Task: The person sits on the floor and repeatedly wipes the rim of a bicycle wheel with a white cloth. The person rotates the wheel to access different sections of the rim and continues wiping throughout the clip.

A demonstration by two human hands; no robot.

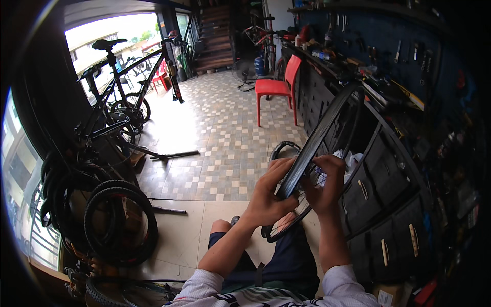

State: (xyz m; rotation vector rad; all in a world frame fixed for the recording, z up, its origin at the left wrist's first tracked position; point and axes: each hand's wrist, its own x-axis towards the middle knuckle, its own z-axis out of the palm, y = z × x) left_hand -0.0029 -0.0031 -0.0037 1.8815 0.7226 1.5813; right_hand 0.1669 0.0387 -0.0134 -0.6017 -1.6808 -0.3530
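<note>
- Cabinet (pixel 377 166) of dark drawers stood along your right, behind the wheel (pixel 307 156) as you looked; a careless swing of the wheel's far end to that side could have knocked the two together.
- That wheel was tilted in front of you, its far end rising toward the right and its near end low over your legs (pixel 294 258); with both hands bunched on one short stretch and the far end unheld, it could have twisted or tipped if either hold had slackened.
- Your left hand (pixel 268 192) was on the wheel's left side, touching it, fingers bent at the edge and thumb lower down, so the edge seemed pinched between them; hard pushing there could have made the thumb skid.
- Your right hand (pixel 328 187) was curled against the opposite side, so the wheel lay between your two hands; its fingertips were partly hidden, and I could not tell whether they pinched or only pressed. A finger set too far inward could have been caught had the wheel turned.
</note>
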